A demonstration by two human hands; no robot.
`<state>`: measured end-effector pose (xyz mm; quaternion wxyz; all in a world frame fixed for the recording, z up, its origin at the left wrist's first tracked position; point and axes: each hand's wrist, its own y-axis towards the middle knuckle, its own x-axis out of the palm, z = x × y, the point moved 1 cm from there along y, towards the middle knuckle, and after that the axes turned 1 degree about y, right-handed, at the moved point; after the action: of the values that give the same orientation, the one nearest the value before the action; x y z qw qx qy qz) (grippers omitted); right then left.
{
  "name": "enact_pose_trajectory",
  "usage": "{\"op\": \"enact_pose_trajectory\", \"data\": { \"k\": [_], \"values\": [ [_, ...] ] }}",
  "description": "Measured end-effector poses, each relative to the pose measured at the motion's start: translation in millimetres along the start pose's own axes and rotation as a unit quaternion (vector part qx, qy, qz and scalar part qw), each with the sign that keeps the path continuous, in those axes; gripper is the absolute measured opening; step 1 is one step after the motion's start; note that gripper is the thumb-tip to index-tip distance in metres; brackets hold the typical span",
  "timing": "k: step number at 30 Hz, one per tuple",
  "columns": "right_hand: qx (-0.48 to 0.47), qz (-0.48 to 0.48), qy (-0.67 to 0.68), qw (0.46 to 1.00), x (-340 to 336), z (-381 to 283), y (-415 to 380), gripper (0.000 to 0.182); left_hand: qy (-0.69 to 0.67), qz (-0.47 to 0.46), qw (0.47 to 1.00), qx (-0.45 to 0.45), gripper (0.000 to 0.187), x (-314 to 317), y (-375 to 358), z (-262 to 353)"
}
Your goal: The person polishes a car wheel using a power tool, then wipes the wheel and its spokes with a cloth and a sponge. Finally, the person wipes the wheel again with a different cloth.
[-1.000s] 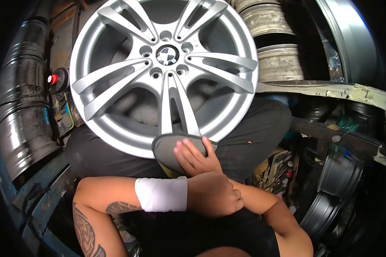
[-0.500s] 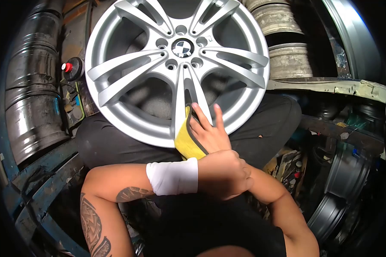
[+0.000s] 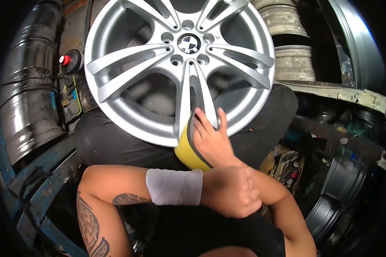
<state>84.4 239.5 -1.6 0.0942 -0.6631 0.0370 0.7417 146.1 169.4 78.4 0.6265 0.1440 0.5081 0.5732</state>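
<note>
While right hand (image 3: pixel 211 143) lies, fingers spread, on a bent yellow pad (image 3: pixel 187 154) at the wheel (image 3: pixel 185 88), left hand (image 3: pixel 236 190) is curled closed; can't tell on what.

This is looking like a wheel workshop, and a pretty grubby, packed one tbh. Shiny dark rim barrels (image 3: pixel 32 105) are lining the left side, scuffed pale rims (image 3: pixel 292 62) are sitting stacked at upper right, and grey rims (image 3: pixel 345 177) are crowding the lower right. A silver wheel (image 3: pixel 191 55) is resting on someone's lap (image 3: pixel 111 139), and assorted clutter (image 3: pixel 287 165) is filling the gaps.
</note>
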Motion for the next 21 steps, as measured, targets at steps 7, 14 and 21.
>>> {"op": "enact_pose_trajectory", "data": {
  "k": [7,14,21],
  "values": [
    [0.030,0.121,0.070,0.990,32.5,16.1,-69.2,0.021,-0.039,-0.047,0.998,-0.022,0.016,22.6,-7.4,6.3],
    [-0.035,0.041,0.039,0.998,55.2,-19.5,-66.3,0.024,-0.065,-0.079,0.994,-0.028,0.016,28.6,-8.6,10.1],
    [-0.056,0.068,0.067,0.994,37.8,6.0,-61.7,0.019,-0.051,-0.116,0.991,-0.048,0.018,26.6,-11.4,7.1]
  ]
}}
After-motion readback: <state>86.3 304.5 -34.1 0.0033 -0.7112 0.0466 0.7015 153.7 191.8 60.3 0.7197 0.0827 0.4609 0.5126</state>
